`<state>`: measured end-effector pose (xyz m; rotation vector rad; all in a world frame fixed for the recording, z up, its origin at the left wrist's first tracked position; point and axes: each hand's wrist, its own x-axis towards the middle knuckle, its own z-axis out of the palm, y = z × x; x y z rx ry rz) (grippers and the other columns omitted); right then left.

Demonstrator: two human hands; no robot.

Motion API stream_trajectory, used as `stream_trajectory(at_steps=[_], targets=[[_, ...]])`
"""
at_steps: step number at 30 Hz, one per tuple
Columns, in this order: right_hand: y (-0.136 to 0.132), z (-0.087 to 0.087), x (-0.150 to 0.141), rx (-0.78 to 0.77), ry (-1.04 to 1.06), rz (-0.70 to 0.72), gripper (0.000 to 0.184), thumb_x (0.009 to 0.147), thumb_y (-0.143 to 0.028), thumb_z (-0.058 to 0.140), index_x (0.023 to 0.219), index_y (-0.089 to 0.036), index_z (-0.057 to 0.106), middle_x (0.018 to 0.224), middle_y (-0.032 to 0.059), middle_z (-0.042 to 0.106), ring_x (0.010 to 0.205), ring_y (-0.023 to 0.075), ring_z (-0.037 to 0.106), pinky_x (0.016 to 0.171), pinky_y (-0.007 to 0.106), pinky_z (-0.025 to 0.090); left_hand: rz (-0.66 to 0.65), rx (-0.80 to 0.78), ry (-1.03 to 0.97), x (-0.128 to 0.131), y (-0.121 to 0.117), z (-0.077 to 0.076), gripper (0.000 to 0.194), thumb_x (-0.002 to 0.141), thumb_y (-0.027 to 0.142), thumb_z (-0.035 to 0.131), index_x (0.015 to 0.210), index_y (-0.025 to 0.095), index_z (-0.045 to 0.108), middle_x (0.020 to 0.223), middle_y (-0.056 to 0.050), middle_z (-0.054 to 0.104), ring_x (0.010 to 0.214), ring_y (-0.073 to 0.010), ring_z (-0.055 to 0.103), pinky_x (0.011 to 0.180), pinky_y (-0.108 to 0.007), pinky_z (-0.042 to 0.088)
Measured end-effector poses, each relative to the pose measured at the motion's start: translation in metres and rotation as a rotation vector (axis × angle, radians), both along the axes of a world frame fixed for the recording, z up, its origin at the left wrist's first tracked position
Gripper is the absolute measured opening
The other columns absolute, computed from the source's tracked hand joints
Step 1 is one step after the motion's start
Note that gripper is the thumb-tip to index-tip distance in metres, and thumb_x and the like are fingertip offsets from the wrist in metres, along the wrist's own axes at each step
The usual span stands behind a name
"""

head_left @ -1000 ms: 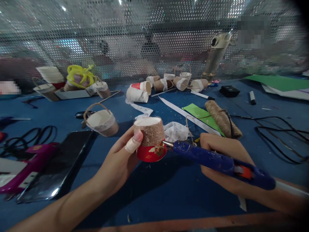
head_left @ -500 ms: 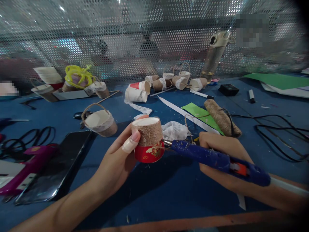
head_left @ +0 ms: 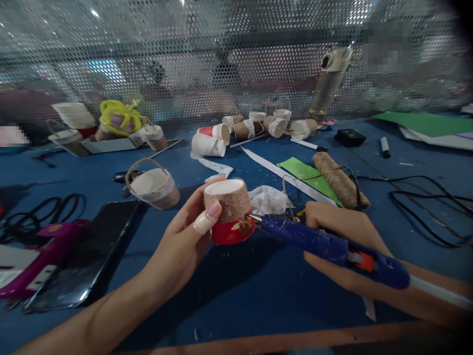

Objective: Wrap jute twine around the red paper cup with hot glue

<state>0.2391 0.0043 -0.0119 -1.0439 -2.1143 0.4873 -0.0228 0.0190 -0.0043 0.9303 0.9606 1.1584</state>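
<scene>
A red paper cup [head_left: 232,232], turned upside down and partly wound with brown twine, is gripped in my left hand [head_left: 188,236], which has a bandage on the thumb. My right hand [head_left: 343,241] is closed round a blue glue gun [head_left: 303,239] with a white glue stick at its rear. The gun's metal tip meets the cup's side at the lower edge of the twine. A strand of twine runs from a spool of twine [head_left: 338,180] behind my right hand. White lace [head_left: 269,199] lies just behind the cup.
A small twine basket [head_left: 155,187] stands left of the cup. A phone [head_left: 84,251] and a purple glue gun [head_left: 44,254] lie at left. Farther back are white cups [head_left: 209,145], several small baskets, a water bottle [head_left: 328,84] and a perforated metal screen [head_left: 177,64]. Black cable [head_left: 424,197] loops at right.
The cup has shifted slightly right and turned a little in my left hand. The glue gun has moved slightly left, its tip still at the twine's edge.
</scene>
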Motion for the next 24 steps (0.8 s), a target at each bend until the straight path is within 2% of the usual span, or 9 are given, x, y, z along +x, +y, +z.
stream_trajectory(at_steps=[6, 13, 18, 22, 24], targets=[[-0.0015, -0.0009, -0.0017, 0.014, 0.002, 0.035, 0.029, 0.077, -0.013, 0.064, 0.076, -0.023, 0.037, 0.071, -0.006, 0.043, 0.058, 0.0091, 0.038, 0.054, 0.027, 0.028, -0.004, 0.029, -0.005, 0.0026, 0.0003, -0.0009, 0.042, 0.087, 0.036, 0.079, 0.128, 0.033, 0.07, 0.14, -0.001, 0.069, 0.134, -0.0292, 0.06, 0.102, -0.032, 0.057], [0.0019, 0.0014, -0.0021, 0.018, 0.029, -0.004, 0.028, 0.08, -0.017, 0.064, 0.071, -0.022, 0.038, 0.067, -0.0064, 0.041, 0.057, 0.0088, 0.037, 0.055, 0.026, 0.029, 0.014, -0.066, -0.076, 0.0019, 0.0015, 0.0023, 0.05, 0.081, 0.045, 0.082, 0.128, 0.03, 0.073, 0.133, -0.004, 0.072, 0.126, -0.0321, 0.064, 0.098, -0.036, 0.059], [0.0027, 0.0005, -0.0018, 0.0, 0.026, -0.012, 0.028, 0.079, -0.017, 0.065, 0.07, -0.022, 0.038, 0.067, -0.0068, 0.042, 0.056, 0.0086, 0.036, 0.055, 0.026, 0.028, -0.026, -0.116, -0.137, 0.0016, 0.0014, 0.0039, 0.046, 0.077, 0.047, 0.084, 0.118, 0.028, 0.077, 0.123, -0.004, 0.076, 0.119, -0.031, 0.068, 0.097, -0.036, 0.059], [0.0001, 0.0, -0.0025, 0.013, -0.008, -0.026, 0.025, 0.081, -0.021, 0.062, 0.072, -0.023, 0.038, 0.069, -0.0058, 0.043, 0.057, 0.0098, 0.038, 0.055, 0.027, 0.028, -0.041, -0.105, -0.108, 0.0014, 0.0008, 0.0015, 0.057, 0.072, 0.049, 0.088, 0.122, 0.027, 0.075, 0.12, -0.006, 0.077, 0.111, -0.0292, 0.071, 0.09, -0.032, 0.06], [-0.0015, 0.0004, -0.003, 0.018, -0.013, -0.02, 0.024, 0.083, -0.02, 0.06, 0.073, -0.024, 0.038, 0.069, -0.0056, 0.043, 0.057, 0.0105, 0.039, 0.057, 0.028, 0.029, -0.04, -0.102, -0.097, 0.0014, 0.0007, -0.0001, 0.06, 0.074, 0.047, 0.087, 0.128, 0.027, 0.073, 0.12, -0.007, 0.077, 0.108, -0.0279, 0.073, 0.088, -0.031, 0.061]])
